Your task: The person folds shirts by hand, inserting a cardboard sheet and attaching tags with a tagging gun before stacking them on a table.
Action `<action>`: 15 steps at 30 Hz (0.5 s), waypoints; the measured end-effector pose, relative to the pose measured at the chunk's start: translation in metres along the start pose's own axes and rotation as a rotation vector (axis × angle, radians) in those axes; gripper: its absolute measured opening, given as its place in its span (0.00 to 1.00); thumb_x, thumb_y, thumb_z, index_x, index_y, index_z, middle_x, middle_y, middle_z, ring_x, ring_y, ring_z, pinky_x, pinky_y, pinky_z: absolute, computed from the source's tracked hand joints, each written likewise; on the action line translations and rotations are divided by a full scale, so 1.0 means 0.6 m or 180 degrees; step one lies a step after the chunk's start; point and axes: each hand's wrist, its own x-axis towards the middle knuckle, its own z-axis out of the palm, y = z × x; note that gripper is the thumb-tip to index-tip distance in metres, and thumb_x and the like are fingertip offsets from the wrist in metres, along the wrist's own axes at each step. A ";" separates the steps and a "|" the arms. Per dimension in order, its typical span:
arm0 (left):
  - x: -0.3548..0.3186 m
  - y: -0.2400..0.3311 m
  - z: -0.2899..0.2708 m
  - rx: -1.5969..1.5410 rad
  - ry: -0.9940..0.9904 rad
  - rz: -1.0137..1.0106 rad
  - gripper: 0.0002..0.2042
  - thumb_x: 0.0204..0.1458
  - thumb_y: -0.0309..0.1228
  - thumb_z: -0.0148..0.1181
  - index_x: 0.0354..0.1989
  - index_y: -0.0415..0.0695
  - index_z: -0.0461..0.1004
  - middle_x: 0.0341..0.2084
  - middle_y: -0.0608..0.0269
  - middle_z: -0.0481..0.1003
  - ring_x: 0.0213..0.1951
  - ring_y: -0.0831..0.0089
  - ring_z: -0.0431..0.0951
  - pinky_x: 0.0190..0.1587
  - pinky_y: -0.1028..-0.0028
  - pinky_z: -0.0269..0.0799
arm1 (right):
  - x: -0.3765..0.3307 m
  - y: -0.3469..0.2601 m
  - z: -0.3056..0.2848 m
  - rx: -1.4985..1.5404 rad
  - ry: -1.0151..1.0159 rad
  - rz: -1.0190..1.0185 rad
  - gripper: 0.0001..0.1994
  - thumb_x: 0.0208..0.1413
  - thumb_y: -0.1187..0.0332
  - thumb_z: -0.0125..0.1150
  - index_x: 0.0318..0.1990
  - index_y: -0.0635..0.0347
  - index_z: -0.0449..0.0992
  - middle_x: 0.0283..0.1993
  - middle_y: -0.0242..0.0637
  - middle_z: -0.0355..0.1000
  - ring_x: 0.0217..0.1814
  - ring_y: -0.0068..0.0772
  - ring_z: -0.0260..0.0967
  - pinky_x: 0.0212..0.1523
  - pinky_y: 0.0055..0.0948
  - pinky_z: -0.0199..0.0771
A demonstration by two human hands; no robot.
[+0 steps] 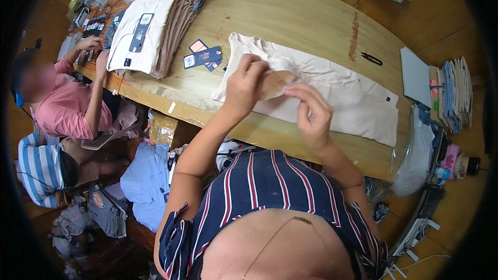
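My left hand [245, 84] and my right hand [311, 110] are raised in front of me, both pinching a small brown paper tag [277, 84] between fingers and thumbs. Under them a folded cream garment [342, 96] lies flat on the wooden table [290, 15]. Several dark blue and pink hang tags [202, 56] lie on the table just left of the garment.
A stack of folded cream garments [148, 33] with dark labels sits at the far left. Two seated people [62, 103] work at the table's left end. Black scissors [371, 58], a white sheet [415, 75] and folded cloth [456, 93] lie right. Clothes lie on the floor.
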 end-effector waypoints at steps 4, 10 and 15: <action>0.012 0.085 0.038 -0.0213 -0.0184 0.0713 0.12 0.33 0.22 0.56 0.31 0.40 0.67 0.25 0.56 0.67 0.22 0.62 0.71 0.20 0.72 0.68 | -0.044 0.056 0.013 0.1490 -0.0308 0.1628 0.10 0.52 0.77 0.42 0.41 0.68 0.63 0.38 0.32 0.65 0.39 0.20 0.60 0.37 0.19 0.63; -0.074 0.173 0.069 -0.0474 -0.1002 0.1047 0.11 0.36 0.24 0.50 0.32 0.36 0.66 0.26 0.57 0.65 0.25 0.68 0.70 0.23 0.75 0.67 | -0.108 0.043 -0.074 0.1100 -0.1177 0.1730 0.09 0.50 0.77 0.43 0.40 0.67 0.64 0.38 0.33 0.65 0.38 0.21 0.60 0.37 0.20 0.63; -0.109 0.186 0.083 -0.0900 -0.0950 0.0599 0.07 0.40 0.25 0.50 0.29 0.38 0.66 0.24 0.57 0.64 0.23 0.66 0.69 0.23 0.77 0.66 | -0.097 0.031 -0.089 0.0480 -0.1004 0.0755 0.09 0.49 0.77 0.44 0.39 0.66 0.65 0.37 0.34 0.66 0.38 0.22 0.61 0.36 0.21 0.64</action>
